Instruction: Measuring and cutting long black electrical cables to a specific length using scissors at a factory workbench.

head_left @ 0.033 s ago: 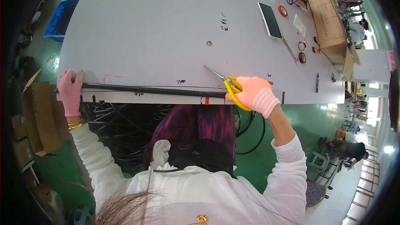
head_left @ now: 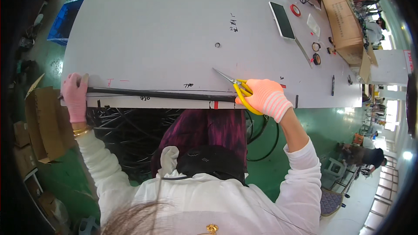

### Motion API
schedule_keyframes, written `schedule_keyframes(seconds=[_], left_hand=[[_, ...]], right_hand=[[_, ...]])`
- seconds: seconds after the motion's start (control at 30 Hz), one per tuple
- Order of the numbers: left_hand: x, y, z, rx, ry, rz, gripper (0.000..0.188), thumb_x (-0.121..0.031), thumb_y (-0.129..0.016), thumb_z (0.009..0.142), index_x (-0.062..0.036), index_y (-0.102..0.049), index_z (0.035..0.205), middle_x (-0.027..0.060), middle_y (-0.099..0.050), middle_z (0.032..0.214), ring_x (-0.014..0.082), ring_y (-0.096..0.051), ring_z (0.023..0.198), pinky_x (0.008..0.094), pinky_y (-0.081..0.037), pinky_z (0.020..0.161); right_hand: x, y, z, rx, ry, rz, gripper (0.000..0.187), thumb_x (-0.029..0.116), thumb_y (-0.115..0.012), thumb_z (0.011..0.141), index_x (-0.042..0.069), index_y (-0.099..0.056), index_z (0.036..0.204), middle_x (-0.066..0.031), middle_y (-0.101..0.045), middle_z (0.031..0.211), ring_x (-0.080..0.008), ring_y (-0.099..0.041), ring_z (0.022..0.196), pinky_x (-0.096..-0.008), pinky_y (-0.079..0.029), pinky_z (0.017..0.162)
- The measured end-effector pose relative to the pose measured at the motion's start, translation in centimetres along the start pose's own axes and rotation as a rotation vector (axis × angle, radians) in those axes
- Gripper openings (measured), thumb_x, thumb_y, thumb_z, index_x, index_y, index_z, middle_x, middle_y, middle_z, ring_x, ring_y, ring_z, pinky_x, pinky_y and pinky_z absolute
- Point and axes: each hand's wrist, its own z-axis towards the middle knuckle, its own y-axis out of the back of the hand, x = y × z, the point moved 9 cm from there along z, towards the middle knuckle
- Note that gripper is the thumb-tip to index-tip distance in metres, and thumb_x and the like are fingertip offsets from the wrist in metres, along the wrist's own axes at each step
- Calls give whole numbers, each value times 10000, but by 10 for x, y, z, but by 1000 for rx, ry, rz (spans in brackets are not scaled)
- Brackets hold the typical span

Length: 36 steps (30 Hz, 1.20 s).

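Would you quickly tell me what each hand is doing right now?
Left hand: closed on the end of the black tube.
Right hand: gripping the yellow-handled scissors at the tube's other end.

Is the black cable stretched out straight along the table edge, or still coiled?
Stretched straight. The black cable runs along the table's near edge from the left hand to the right hand, which holds yellow scissors.

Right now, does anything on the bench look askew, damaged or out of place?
Nothing stands out. The black tube lies straight along the near edge of the grey table, pinned at one end by the left hand; the right hand grips yellow-handled scissors at the other. Tape rolls and a phone sit tidily far right.
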Motion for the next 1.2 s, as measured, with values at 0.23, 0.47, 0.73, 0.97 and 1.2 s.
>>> schedule_keyframes(seconds=[0.23, 0.47, 0.73, 0.97, 1.2], left_hand=[[-295, -73, -70, 284, -429, -350, 313, -239, -791, 716, -132, -674, 986, 81, -630, 994, 316, -604, 1007, 455, -457, 884], [-372, -102, -85, 411, -418, -256, 332, -326, -806, 715, -118, -687, 945, 49, -636, 994, 283, -602, 969, 451, -449, 893], [-374, -110, -84, 423, -456, -190, 336, -330, -806, 717, -115, -697, 950, 62, -642, 965, 288, -608, 957, 442, -462, 872], [-383, -114, -76, 649, -491, -223, 293, -311, -786, 757, -95, -715, 941, 83, -662, 921, 291, -627, 975, 425, -482, 884], [-384, -99, -81, 1021, -238, -598, 252, -199, -709, 817, 10, -703, 960, 145, -693, 882, 302, -674, 827, 398, -541, 787]], right_hand=[[0, -1, 5, 27, 48, -9, 463, 535, -603, 915, 111, -737, 1042, -117, -765, 965, -313, -733, 927, -404, -580, 786], [-1, 0, 7, -66, 126, 10, 480, 539, -574, 929, 107, -747, 1042, -135, -766, 937, -312, -740, 909, -417, -588, 765], [-9, -9, 6, -200, 209, 106, 439, 519, -605, 922, 104, -717, 1012, -129, -757, 860, -326, -741, 837, -433, -580, 732], [-46, -30, -44, -685, 338, 763, 282, 318, -727, 924, 52, -635, 937, -92, -694, 764, -251, -699, 712, -369, -536, 641], [-16, -163, -107, -359, 563, 1511, 269, 256, -692, 990, 42, -535, 1030, -2, -556, 901, -133, -551, 798, -279, -493, 783]])
